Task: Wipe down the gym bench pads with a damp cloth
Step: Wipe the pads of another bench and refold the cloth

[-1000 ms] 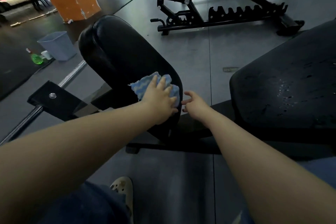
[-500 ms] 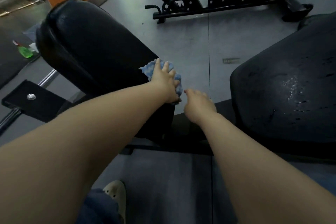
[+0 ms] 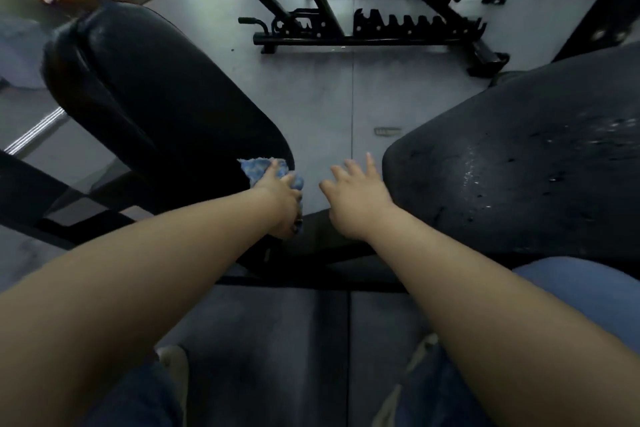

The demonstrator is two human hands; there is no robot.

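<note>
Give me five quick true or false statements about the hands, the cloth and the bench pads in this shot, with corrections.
1. The left hand grips the blue cloth at the near edge of the left pad. True.
2. The right hand holds a spray bottle. False: it is open and holds nothing.
3. The right pad shows droplets. True.
4. The cloth lies on the right pad. False: it is against the left pad.
5. Another bench stands on the floor behind. True.
</note>
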